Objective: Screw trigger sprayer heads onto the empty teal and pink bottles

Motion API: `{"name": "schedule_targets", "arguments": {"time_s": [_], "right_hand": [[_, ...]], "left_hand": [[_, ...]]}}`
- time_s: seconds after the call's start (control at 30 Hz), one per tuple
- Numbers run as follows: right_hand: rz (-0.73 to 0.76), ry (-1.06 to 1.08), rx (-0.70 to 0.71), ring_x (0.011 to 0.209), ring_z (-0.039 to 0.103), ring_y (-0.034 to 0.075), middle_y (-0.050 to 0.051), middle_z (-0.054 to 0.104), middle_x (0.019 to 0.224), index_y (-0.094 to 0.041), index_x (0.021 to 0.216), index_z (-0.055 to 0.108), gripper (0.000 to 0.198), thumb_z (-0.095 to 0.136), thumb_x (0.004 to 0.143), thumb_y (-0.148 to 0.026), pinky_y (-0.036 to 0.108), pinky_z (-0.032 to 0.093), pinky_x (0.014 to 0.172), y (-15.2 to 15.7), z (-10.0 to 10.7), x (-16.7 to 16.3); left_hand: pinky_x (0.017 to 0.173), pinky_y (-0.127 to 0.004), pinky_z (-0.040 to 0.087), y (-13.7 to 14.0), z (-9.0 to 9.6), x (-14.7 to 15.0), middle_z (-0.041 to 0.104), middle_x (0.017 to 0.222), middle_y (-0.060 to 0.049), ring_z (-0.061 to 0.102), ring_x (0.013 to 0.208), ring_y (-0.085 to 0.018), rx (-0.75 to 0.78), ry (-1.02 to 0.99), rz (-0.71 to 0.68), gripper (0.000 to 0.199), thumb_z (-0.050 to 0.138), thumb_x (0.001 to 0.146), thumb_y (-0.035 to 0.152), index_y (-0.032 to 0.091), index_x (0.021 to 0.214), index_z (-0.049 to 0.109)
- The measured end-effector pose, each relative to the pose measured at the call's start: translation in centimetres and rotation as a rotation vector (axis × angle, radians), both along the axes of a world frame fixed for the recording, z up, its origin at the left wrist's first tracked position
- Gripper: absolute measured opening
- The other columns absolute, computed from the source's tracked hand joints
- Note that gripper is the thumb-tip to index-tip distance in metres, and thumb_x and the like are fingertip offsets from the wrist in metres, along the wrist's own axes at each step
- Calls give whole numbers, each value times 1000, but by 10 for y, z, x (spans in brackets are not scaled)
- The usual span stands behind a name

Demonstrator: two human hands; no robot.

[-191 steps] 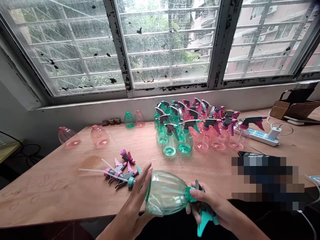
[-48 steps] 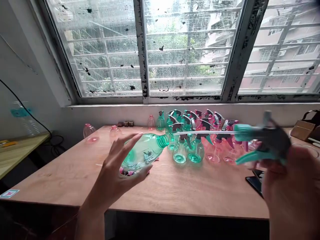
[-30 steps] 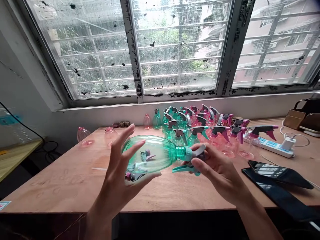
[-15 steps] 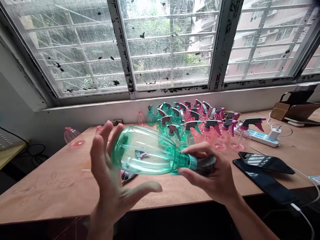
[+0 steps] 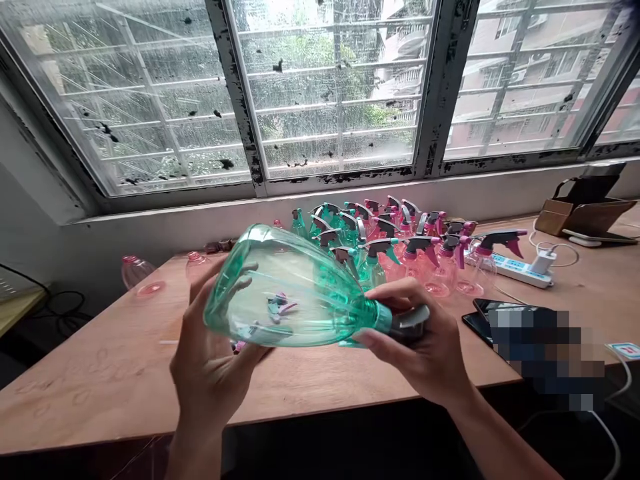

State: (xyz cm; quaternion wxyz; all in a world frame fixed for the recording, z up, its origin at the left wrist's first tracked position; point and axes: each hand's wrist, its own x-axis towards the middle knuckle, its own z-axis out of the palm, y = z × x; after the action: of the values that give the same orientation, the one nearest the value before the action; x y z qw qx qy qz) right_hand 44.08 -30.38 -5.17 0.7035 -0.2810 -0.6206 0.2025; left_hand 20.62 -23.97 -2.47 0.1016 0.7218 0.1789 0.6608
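A clear green spray bottle (image 5: pixel 290 287) lies sideways in the air before me, its wide base to the left and its neck to the right. My right hand (image 5: pixel 425 340) is closed around the teal collar and dark sprayer head, which the fingers partly hide. At the base end, my left hand (image 5: pixel 213 353) holds the bottle, thumb underneath and fingers behind, showing through the plastic. Through the bottle I also see loose spray heads (image 5: pixel 280 307) on the wooden table (image 5: pixel 110 373).
Several green and pink spray bottles (image 5: pixel 373 267) stand in rows toward the window. Pink bottles without heads (image 5: pixel 140 277) are at the left. On the right are a power strip (image 5: pixel 520 270), dark devices partly pixelated (image 5: pixel 480 327), cables and a brown case (image 5: pixel 575 207).
My left hand has gone from spread fingers to gripping the bottle's base. The bottle has rolled so its broad face shows, while my right hand keeps its hold at the neck.
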Motion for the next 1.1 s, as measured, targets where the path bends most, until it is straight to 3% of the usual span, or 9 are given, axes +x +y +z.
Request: {"name": "schedule_targets", "arguments": {"time_s": [0.1, 0.23, 0.3, 0.53, 0.67, 0.8, 0.9, 0.97, 1.1], "right_hand": [[44, -18, -65, 53, 66, 9, -7, 75, 80, -30, 113, 69, 34, 90, 90, -17, 15, 50, 47, 0, -1, 4], [-78, -222, 3, 62, 67, 12, -5, 76, 88, -31, 115, 68, 38, 92, 88, -19, 20, 54, 57, 1, 0, 11], [-98, -246, 23, 66, 68, 13, -4, 76, 91, -32, 116, 69, 38, 93, 88, -19, 21, 55, 59, 1, 1, 13], [88, -50, -142, 57, 62, 11, -5, 72, 82, -29, 111, 73, 29, 92, 89, -22, 18, 50, 49, 0, 6, 16], [122, -40, -148, 55, 62, 10, -5, 72, 78, -29, 111, 74, 26, 89, 92, -21, 17, 49, 47, 0, 5, 21], [19, -191, -37, 66, 70, 13, -3, 77, 90, -30, 118, 72, 33, 89, 92, -17, 20, 57, 58, -1, 2, 24], [-30, -261, 16, 72, 75, 14, -2, 80, 97, -31, 122, 71, 37, 88, 93, -16, 21, 60, 64, 0, 1, 24], [-10, -210, -45, 64, 72, 12, -4, 79, 88, -31, 120, 72, 36, 89, 92, -17, 18, 57, 57, 1, 2, 22], [177, -22, -189, 63, 76, 14, -5, 78, 80, -29, 109, 76, 22, 90, 93, -27, 19, 58, 55, 4, 5, 19]], "left_hand": [[117, -45, 56, -2, -2, -3, 65, 153, -3, 60, 146, -33, -39, 28, 6, 84, 96, 76, 17, 41, 149, 63], [87, -35, 70, -7, -2, -4, 75, 134, -4, 78, 114, -30, -275, 34, -87, 86, 100, 73, 40, 36, 149, 60], [82, -34, 71, -9, -1, -3, 77, 130, -4, 81, 106, -29, -338, 1, -64, 81, 95, 78, 47, 35, 150, 60], [110, -44, 63, -4, -4, -8, 47, 171, -7, 50, 154, -40, -189, 159, -83, 85, 90, 87, 38, 39, 163, 51], [118, -43, 56, -4, -9, -13, 56, 164, -6, 53, 154, -34, -174, 176, -31, 86, 86, 91, 26, 43, 165, 46], [115, -48, 60, -11, -4, -8, 54, 168, -7, 53, 153, -40, -316, 158, -115, 105, 94, 80, 50, 42, 169, 38], [117, -50, 58, -14, 4, -4, 47, 173, -4, 50, 154, -43, -391, 137, -115, 90, 87, 84, 59, 40, 164, 50], [114, -47, 61, -14, 6, -6, 41, 177, -3, 50, 154, -42, -385, 166, -115, 87, 90, 84, 49, 42, 162, 51], [112, -44, 61, -12, 1, -13, 34, 180, -2, 48, 157, -36, -262, 241, -163, 96, 85, 92, 26, 53, 167, 33]]}}
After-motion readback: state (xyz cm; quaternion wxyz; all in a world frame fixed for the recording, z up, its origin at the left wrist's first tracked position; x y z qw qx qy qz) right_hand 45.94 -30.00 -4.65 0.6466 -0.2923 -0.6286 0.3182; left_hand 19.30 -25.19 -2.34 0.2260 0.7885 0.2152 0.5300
